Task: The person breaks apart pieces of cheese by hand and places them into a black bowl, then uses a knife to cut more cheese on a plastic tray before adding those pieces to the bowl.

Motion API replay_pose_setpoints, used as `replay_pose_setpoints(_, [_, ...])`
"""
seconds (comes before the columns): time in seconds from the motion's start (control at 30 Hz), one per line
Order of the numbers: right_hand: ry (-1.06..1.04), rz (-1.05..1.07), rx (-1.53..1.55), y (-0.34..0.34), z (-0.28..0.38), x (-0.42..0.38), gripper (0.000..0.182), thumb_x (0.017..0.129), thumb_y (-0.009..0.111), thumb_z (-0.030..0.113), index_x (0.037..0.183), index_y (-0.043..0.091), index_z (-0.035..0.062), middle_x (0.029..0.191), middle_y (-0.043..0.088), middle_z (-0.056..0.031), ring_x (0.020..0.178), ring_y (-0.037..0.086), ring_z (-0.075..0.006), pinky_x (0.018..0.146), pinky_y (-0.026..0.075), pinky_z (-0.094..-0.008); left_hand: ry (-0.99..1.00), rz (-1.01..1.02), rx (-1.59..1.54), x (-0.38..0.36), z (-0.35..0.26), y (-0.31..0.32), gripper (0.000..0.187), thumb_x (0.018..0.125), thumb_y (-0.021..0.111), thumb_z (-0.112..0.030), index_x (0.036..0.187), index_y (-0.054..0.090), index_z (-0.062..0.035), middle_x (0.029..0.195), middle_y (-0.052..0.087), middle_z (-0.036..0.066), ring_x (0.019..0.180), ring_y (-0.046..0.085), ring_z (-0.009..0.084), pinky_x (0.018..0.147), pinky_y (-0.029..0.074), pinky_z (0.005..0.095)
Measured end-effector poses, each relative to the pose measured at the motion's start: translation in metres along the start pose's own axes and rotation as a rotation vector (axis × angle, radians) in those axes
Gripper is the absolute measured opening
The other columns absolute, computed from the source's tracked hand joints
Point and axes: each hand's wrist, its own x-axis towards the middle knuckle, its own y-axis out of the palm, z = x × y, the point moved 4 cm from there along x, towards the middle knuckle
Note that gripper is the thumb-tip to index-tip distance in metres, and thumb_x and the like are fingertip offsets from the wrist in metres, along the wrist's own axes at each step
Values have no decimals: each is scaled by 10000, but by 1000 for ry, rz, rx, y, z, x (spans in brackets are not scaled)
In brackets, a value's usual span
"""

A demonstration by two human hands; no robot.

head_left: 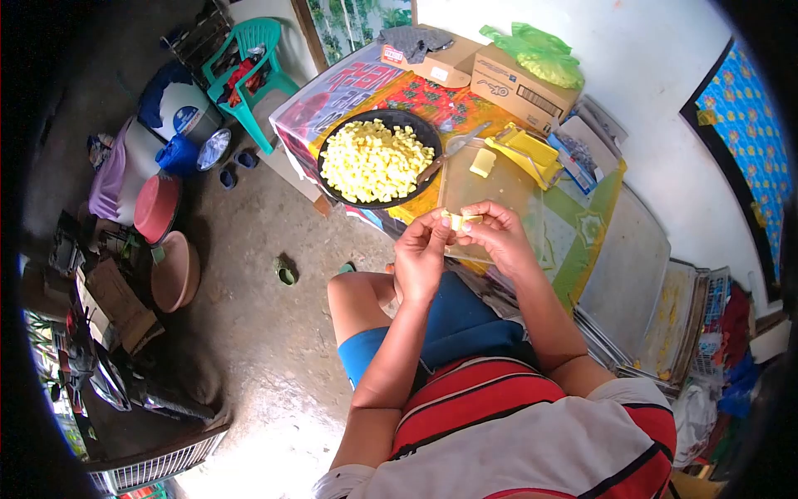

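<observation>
My left hand and my right hand meet above the near edge of the table. Their fingers pinch a small pale yellow piece that looks like cheese; the fingertips cover part of it. Just beyond them lies a translucent cutting board with a pale yellow block on it. A knife rests at the board's far left, its handle over the pan's rim. To the left, a round black pan holds a heap of pale yellow cubes.
Yellow packaging and a blue box lie right of the board. Cardboard boxes stand at the back, one under a green plastic bag. A green chair, basins and slippers are on the floor at left.
</observation>
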Motion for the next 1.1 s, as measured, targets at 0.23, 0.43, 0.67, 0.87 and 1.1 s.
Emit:
replay_pose_setpoints(0.23, [46,-19,99,5,4,-5,189,829,624,11,1010,575,-10,957,636,-106,810,638,-154,739,545,-283,-88,-8,-81,-3,8,7,216,901,594,-109,1050,591,46,837,651,78,699,628,133,653,482,220])
replay_pose_setpoints(0.43, [-61,-33,-68,-16,-15,-2,200,819,625,-5,1010,568,-26,957,624,-85,815,621,-122,728,535,-267,-94,-11,-38,-7,14,10,212,904,589,-111,1046,588,47,835,654,84,695,641,145,663,491,221])
replay_pose_setpoints(0.67, [-22,-63,51,-23,-9,-8,189,838,600,19,1017,566,-30,956,627,-97,825,631,-153,740,541,-299,-150,-35,-149,-3,23,17,188,893,595,-97,1019,599,43,793,659,116,638,648,187,611,537,272])
replay_pose_setpoints(0.87, [115,-9,242,-26,-5,-12,189,880,580,110,1045,565,18,957,622,-86,830,633,-164,711,549,-317,-267,-60,-329,-1,45,17,166,886,609,-114,985,607,19,766,648,99,613,621,153,583,526,260])
replay_pose_setpoints(1.1, [222,10,173,-39,-27,-6,215,903,564,163,1087,551,54,1009,621,-74,877,631,-168,716,539,-297,-154,-87,-113,-3,50,19,176,887,611,-112,993,606,28,816,652,68,673,619,121,604,497,234])
